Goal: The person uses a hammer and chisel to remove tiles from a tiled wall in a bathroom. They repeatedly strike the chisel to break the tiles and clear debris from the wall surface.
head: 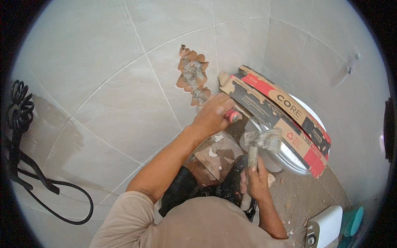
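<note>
My left hand [214, 111] is closed around a tool with a red grip [231, 114] and a metal striking end, likely a chisel. Its working tip is hidden behind the hand. Just past the hand, the grey tiled wall [124, 102] has a jagged chipped patch [194, 74] that bares orange-brown material and rough mortar. Lower and to the right, my right hand [256, 183] grips the handle of a worn hatchet-like hammer [263, 139]. Its broad flared blade points right and its rounded end points left. The two tools are apart.
Printed cardboard pieces [279, 114] lie over a shiny white rounded fixture [291, 161] in the corner. Tile shards litter the floor [297, 192]. A black cable [20, 121] hangs coiled at left. A white box-like object [325, 228] and teal container [352, 221] stand lower right.
</note>
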The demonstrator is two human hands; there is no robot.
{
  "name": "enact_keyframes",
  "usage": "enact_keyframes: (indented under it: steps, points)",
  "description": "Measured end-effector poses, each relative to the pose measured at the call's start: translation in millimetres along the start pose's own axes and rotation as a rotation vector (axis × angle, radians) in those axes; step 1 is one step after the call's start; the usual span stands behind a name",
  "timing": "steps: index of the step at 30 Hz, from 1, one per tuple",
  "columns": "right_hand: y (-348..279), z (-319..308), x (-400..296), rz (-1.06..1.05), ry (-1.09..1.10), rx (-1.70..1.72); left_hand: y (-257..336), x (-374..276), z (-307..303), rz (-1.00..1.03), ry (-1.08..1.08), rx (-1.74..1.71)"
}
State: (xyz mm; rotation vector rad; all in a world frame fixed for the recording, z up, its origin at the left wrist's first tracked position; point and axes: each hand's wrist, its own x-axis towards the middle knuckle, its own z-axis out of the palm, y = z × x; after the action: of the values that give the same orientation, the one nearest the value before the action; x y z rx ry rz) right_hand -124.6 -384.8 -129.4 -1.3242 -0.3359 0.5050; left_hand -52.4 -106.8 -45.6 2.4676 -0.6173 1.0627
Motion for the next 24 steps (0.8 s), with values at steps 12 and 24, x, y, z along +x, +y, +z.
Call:
enact_keyframes:
  steps: [12,24]
  points:
    - [1.6,-2.1,-8.6,0.062,0.005,-0.186,-53.8,35.1,3.6,-0.034,-0.012,0.041]
    - [-42.8,30.2,34.0,-0.343,0.01,-0.085,-67.2,46.9,-1.4,-0.161,0.005,0.052]
